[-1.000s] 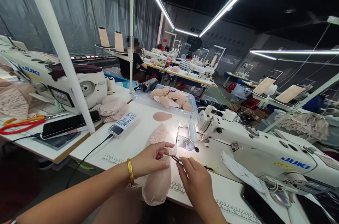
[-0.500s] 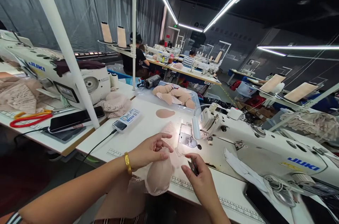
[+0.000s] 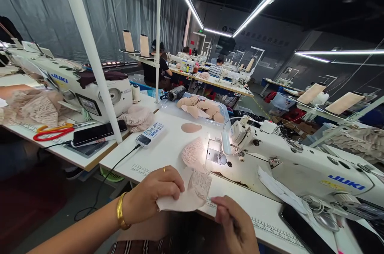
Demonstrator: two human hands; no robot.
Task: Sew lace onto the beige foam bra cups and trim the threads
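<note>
In the lower middle of the frame, over the front edge of the white table [image 3: 169, 152], I hold a pale pink fabric piece [image 3: 183, 201], its smooth, matt body ending at the right in an openwork lace panel [image 3: 200, 183]. My left fingers [image 3: 171, 190] are curled and pinch its upper left margin, so that the cloth hangs with a gently bowed lower edge. My right fingers [image 3: 226, 204], just right of the lace, are bent and blurred; whether they are pressed together or close on something dark in the palm, I cannot tell. The step in hand appears to be turning and positioning this piece by hand, apart from the needle; the next move would call for a steady left pinch and a light touch at the lace, which should stretch and snag readily. Above it, at the centre, a rounded lace piece [image 3: 195, 153] lies beside the polished metal needle plate [image 3: 216, 156] of the white enamelled sewing machine [image 3: 288, 166]; whether it joins the held cloth is unclear. Farther up lie one flat, teardrop-shaped beige piece [image 3: 191, 127] and, on clear, glossy plastic [image 3: 169, 105], a heap of smooth beige pieces [image 3: 204, 107] with curved outlines.
</note>
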